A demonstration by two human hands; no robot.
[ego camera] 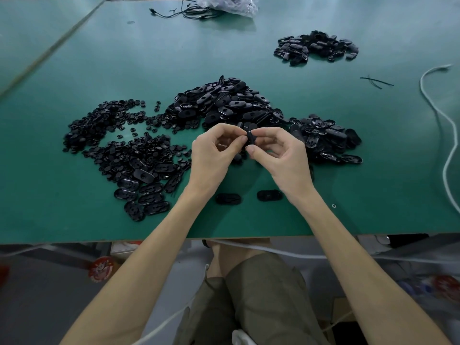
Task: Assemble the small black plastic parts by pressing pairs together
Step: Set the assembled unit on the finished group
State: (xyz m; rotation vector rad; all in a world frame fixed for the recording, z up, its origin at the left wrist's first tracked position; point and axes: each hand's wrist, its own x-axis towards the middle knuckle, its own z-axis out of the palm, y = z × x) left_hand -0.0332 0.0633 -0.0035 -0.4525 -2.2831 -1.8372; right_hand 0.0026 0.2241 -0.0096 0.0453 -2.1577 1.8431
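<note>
**Table** (348, 185): green top, near edge running across the lower part of the head view.

**Left hand** (211, 155): raised above the table centre, fingers curled. Grip clamped on the held black part, fingertips against its left side.

**Right hand** (281, 155): opposite the left. Grip clamped on the same part, thumb below and forefinger above.

**Held black part** (249, 138): small, dark, standing roughly upright between both hands, clear of the table. Whether it is one piece or two joined cannot be told.

**Central heap of oval shells** (224, 103): just behind the hands.

**Right heap of oval shells** (323, 138): beside the right hand.

**Spread of small round pieces** (104, 125): left of the hands, loosely scattered.

**Cluster of oval shells** (144, 192): at the spread's near end.

**Two single ovals** (228, 198): flat between the forearms, near the table edge, apart from each other.

**Far heap** (316, 47): upper right, well apart.

**White cord** (443, 125): winding along the right side.

**Black wires** (184, 12) and **clear plastic bag** (229, 3): far edge.
</note>
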